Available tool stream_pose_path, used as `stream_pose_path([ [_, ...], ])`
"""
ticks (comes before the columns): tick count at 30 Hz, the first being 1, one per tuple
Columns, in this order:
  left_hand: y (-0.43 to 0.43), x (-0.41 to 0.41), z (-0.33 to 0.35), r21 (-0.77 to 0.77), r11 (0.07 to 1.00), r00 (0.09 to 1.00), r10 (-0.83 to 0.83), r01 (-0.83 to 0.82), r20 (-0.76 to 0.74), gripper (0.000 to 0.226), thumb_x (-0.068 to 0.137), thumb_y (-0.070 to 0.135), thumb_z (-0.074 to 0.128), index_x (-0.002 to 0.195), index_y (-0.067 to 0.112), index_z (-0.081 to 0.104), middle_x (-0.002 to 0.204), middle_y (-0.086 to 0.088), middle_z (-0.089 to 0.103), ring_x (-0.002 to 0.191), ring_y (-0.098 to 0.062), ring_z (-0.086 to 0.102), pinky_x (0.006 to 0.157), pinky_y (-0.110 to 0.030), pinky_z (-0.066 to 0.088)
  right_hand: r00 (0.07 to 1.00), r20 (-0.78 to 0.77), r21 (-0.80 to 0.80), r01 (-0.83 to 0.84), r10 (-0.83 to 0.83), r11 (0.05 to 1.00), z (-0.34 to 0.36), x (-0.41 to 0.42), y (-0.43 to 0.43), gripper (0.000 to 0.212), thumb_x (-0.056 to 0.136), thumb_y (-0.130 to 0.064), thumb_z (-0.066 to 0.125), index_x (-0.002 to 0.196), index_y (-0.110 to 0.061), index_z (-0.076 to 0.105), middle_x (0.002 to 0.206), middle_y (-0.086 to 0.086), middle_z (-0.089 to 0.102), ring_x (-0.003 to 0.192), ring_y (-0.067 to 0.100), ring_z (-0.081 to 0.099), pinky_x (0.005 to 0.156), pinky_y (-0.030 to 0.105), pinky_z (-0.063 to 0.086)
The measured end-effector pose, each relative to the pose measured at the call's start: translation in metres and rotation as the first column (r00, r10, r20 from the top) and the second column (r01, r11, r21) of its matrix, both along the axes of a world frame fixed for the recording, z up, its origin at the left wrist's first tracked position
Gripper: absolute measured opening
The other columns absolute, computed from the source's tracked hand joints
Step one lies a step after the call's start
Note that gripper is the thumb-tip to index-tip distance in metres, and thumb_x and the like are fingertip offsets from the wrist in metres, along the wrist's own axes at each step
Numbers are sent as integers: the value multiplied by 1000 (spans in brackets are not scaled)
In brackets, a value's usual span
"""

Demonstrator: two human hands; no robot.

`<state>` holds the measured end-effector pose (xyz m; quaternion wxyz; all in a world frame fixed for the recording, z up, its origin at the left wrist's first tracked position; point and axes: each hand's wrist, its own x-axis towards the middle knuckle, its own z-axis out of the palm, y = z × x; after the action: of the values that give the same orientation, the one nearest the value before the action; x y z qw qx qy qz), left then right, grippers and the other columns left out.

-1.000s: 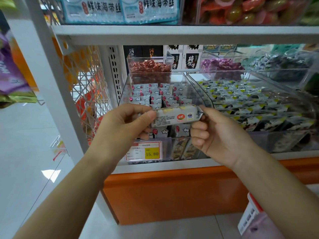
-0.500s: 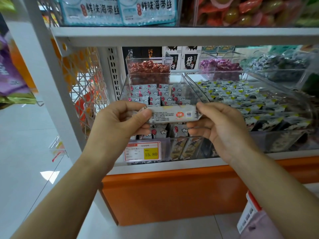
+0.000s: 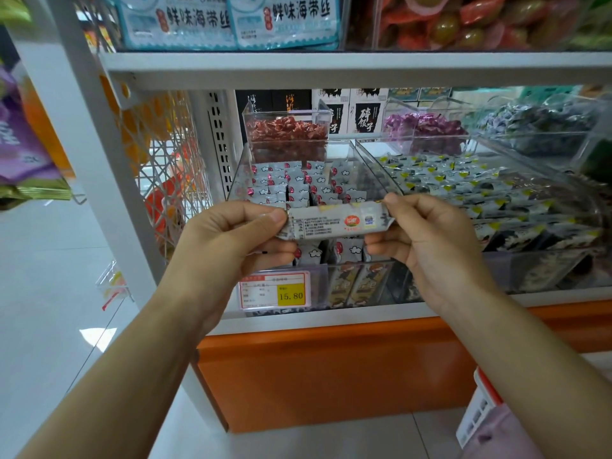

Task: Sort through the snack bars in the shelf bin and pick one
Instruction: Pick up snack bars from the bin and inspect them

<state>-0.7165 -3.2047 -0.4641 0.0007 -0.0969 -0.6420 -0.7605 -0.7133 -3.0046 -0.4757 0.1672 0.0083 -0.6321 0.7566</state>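
A white-wrapped snack bar (image 3: 334,223) with small print and a red logo is stretched level between both hands, in front of the clear shelf bin (image 3: 238,173). My left hand (image 3: 231,240) pinches its left end between thumb and fingers. My right hand (image 3: 427,236) pinches the right end. Behind it the bin holds several grey bars (image 3: 298,183) with red dots and cloud marks, standing in rows.
A yellow price tag (image 3: 276,291) reading 15.80 sits on the bin's front. To the right is a bin of black-and-yellow bars (image 3: 463,180). Small bins of red (image 3: 286,129) and purple candy (image 3: 427,125) stand behind. An orange base panel (image 3: 331,376) runs below the shelf.
Both hands have kept their hold on the bar. It has turned so that its printed back faces me, and it lies flatter and more level.
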Motion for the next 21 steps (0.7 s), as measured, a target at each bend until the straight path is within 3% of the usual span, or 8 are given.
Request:
stream_pose_path([
  [11, 0, 0, 0, -75, 997, 1000, 9, -11, -26, 22, 69, 20, 61, 87, 12, 71, 75, -11, 74, 66, -16, 71, 57, -16, 54, 1000, 6, -20, 14, -13, 1000, -1, -2, 2, 18, 93, -13, 54, 81, -4, 63, 63, 5, 70, 51, 15, 66, 47, 20, 52],
  [14, -1, 0, -1, -70, 997, 999, 26, -27, -19, 13, 79, 14, 59, 85, 14, 70, 72, -12, 73, 67, -18, 72, 57, -17, 55, 1000, 10, -20, 10, -10, 1000, -1, -3, 3, 18, 93, -14, 53, 81, -5, 63, 63, 5, 70, 51, 16, 66, 47, 21, 53],
  [21, -2, -1, -1, -58, 998, 1000, 17, -18, -18, 19, 90, 9, 51, 91, 13, 69, 77, -14, 73, 70, -20, 72, 59, -19, 55, 1000, 12, -24, 1, -1, 1000, -1, -2, 1, 17, 93, -13, 53, 82, -8, 64, 68, 5, 71, 54, 17, 66, 49, 21, 53],
])
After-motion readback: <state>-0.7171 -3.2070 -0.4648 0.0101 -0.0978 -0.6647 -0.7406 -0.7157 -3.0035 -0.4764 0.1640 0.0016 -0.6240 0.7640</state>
